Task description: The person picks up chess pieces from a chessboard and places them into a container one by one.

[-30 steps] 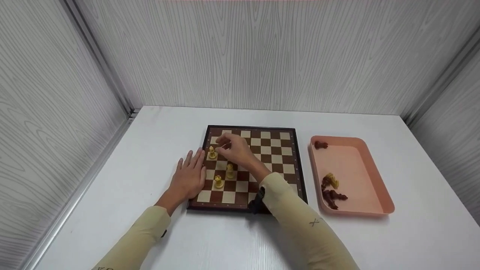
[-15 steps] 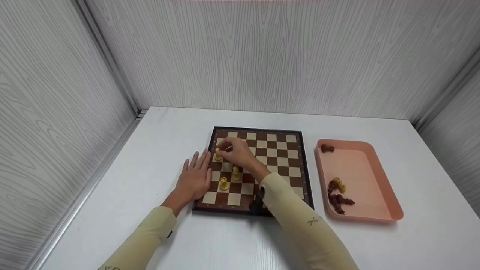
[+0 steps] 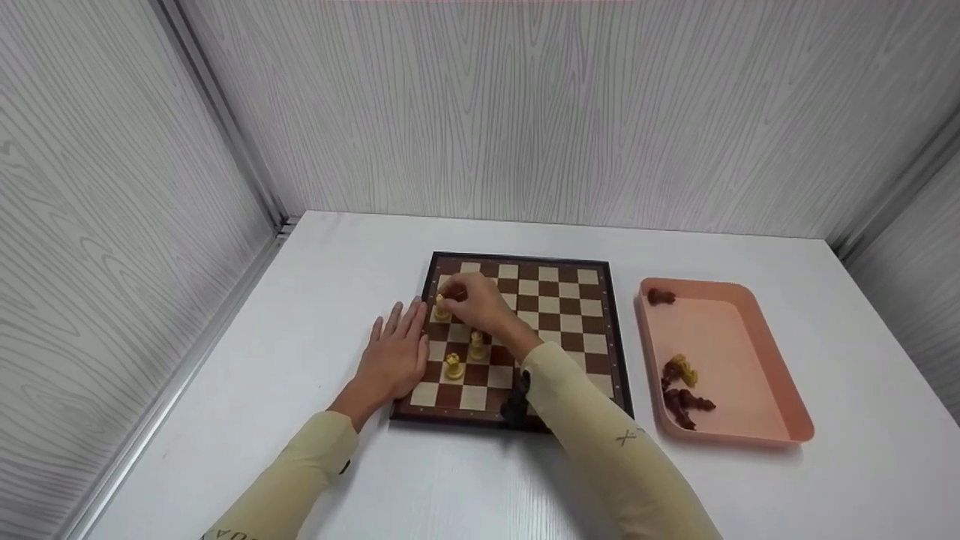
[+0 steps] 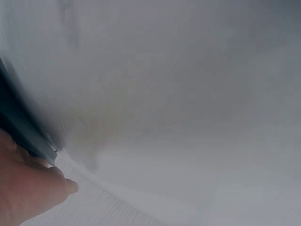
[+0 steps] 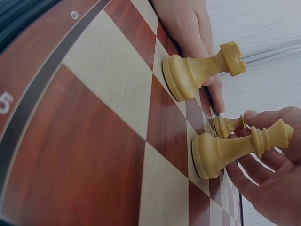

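Note:
A brown-and-cream chessboard (image 3: 555,322) lies on the white table. My left hand (image 3: 391,358) rests along its left edge with straight fingers. With thumb and fingers, my right hand (image 3: 474,302) pinches a pale yellow chess piece (image 3: 442,310) standing on a square near that edge. In the right wrist view the fingers cover the top of this piece (image 5: 225,125). Two more pale pieces stand upright on the board: a rook (image 3: 454,367) nearest me, and a queen (image 3: 477,346) behind it, close to the right hand's palm.
A pink tray (image 3: 776,375) stands right of the board, with several dark chess pieces (image 3: 690,403) and a yellow piece (image 3: 682,369) lying in it. Wood-grain walls (image 3: 562,112) enclose the table at the back and sides.
My right thumb and fingers have closed in on the piece at the left edge and now pinch it. The left hand stays on the board's edge. The head view has turned slightly left.

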Available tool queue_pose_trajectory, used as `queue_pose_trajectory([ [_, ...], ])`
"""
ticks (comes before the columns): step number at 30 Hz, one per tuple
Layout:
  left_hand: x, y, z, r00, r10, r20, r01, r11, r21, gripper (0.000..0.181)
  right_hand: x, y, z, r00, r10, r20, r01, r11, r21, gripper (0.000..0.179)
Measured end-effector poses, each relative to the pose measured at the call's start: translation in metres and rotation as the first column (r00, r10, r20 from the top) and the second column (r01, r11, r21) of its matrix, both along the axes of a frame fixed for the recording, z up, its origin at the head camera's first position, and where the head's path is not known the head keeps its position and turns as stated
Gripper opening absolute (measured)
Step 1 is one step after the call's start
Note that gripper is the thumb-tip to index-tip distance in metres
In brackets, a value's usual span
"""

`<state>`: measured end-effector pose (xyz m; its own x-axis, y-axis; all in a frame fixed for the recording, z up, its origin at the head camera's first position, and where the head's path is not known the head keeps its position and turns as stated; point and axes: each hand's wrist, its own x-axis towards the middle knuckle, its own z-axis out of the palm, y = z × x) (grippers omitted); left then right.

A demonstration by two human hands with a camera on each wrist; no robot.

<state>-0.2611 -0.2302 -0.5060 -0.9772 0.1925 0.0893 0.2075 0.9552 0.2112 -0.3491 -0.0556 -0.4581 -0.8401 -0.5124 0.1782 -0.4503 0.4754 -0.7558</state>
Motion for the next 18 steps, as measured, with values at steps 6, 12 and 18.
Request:
queue_pose_trajectory([
  [6,0.001,0.000,0.001,1.000,-0.003,-0.001,0.003,1.000,-0.017,0.059,0.003,-0.001,0.000,0.998,-0.016,-0.058,0.016,1.000,-0.010,0.013],
  [12,0.000,0.002,0.001,1.000,-0.001,0.008,0.001,1.000,-0.008,0.060,0.005,0.000,0.007,0.995,-0.056,-0.083,0.052,0.997,-0.055,0.014],
  [18,-0.001,-0.001,0.000,1.000,-0.004,-0.003,0.004,1.000,-0.007,0.059,0.008,0.007,0.017,0.994,-0.036,-0.101,0.028,0.997,-0.078,0.016],
])
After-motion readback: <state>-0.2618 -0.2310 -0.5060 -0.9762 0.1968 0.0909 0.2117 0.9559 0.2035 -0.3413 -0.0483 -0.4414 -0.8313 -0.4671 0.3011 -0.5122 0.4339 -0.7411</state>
